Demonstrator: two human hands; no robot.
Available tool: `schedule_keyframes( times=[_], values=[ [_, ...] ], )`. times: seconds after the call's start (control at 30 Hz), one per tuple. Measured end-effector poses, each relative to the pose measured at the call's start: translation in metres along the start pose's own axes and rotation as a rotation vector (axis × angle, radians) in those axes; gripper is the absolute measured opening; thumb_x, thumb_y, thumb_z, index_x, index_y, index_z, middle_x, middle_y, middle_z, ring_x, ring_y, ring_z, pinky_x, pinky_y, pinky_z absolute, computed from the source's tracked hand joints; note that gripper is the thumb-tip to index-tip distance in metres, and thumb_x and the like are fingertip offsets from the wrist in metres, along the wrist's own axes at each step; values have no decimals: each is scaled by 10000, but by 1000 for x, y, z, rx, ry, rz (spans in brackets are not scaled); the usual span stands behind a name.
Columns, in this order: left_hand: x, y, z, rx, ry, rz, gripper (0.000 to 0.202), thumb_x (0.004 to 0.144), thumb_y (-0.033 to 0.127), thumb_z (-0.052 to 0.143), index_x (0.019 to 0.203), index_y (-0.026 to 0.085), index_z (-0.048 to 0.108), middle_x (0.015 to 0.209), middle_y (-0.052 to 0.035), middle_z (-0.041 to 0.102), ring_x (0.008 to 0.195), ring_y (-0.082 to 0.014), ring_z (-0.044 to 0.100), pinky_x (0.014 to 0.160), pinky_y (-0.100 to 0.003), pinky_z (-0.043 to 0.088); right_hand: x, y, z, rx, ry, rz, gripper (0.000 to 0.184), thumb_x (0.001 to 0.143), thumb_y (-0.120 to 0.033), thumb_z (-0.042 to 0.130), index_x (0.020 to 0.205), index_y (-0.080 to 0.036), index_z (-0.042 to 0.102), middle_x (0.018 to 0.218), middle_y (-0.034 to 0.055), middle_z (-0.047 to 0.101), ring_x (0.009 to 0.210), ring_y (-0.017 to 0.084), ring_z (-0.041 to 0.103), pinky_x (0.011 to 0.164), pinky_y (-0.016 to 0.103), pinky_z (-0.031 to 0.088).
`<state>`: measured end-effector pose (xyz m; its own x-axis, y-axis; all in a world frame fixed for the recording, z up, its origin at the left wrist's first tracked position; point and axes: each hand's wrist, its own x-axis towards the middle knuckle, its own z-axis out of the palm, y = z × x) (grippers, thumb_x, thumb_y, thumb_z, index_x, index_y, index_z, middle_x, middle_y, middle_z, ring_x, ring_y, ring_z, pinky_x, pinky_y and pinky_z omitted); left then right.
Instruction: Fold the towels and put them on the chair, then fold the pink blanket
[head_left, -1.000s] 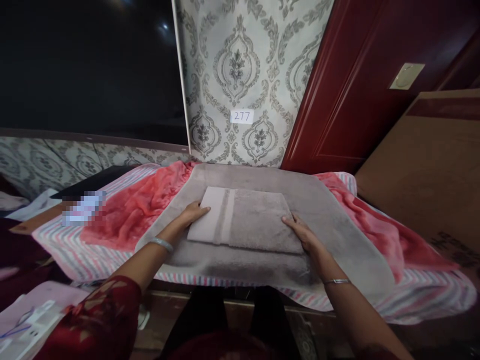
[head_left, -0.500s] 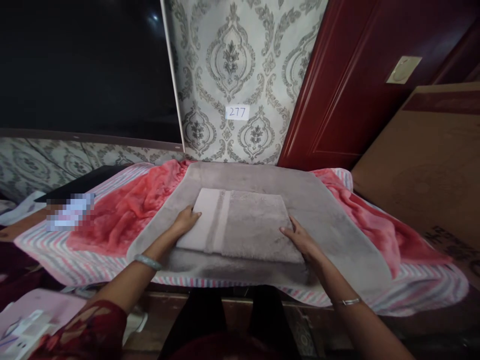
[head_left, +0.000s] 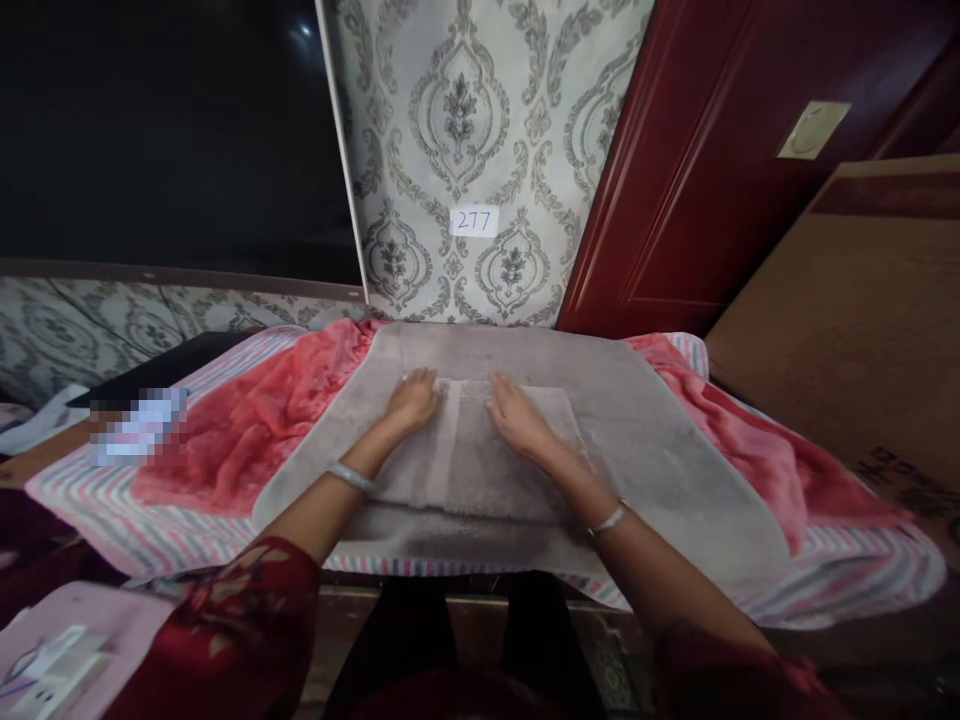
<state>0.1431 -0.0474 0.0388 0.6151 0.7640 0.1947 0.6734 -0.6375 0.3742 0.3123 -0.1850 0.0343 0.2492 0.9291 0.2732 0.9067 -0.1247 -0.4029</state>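
A folded grey towel (head_left: 495, 460) with a pale stripe lies on a grey plush mat (head_left: 675, 480). My left hand (head_left: 414, 400) rests on the towel's far left corner, fingers stretched forward and holding nothing I can see. Closer to the middle of its far edge, my right hand (head_left: 517, 415) lies flat on the towel with its fingers extended. A bangle circles each wrist. The left part of the towel is partly covered by my left hand and forearm.
Red plush blankets (head_left: 255, 430) lie on both sides of the mat, over a striped cloth (head_left: 82, 500). Behind are a patterned wall (head_left: 461, 120) and a large dark screen (head_left: 165, 140). A cardboard box (head_left: 847, 320) stands at the right.
Both hands have left the towel's left and right edges and moved inward and away from me, onto its far part. The towel stays in about the same place.
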Motion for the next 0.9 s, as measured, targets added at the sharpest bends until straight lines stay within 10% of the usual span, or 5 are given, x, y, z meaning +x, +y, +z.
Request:
schedule_keyframes(
  times=[0.3, 0.7, 0.9],
  values=[
    [-11, -7, 50, 281, -49, 62, 619, 998, 332, 337, 1581, 122, 348, 1652, -177, 301, 1550, -307, 243, 1247, -563, 193, 19, -22, 65, -145, -119, 10, 620, 1020, -305, 335, 1596, -78, 316, 1663, 122, 255, 1541, 274, 200, 1250, 503, 130],
    [-7, -5, 49, 281, -73, 55, 621, 1004, 353, 312, 1582, 130, 349, 1666, -158, 277, 1558, -304, 220, 1252, -553, 180, 0, 91, 15, -231, -124, 326, 669, 1045, -477, 325, 1611, -122, 297, 1673, 151, 217, 1552, 288, 156, 1229, 539, 162],
    [-6, -5, 50, 261, -55, 64, 616, 1003, 367, 316, 1580, 152, 352, 1663, -148, 295, 1554, -296, 232, 1247, -551, 192, -9, 107, 21, -171, -58, 326, 651, 1044, -485, 320, 1617, -178, 286, 1677, 133, 226, 1552, 278, 155, 1214, 557, 198]
  ],
)
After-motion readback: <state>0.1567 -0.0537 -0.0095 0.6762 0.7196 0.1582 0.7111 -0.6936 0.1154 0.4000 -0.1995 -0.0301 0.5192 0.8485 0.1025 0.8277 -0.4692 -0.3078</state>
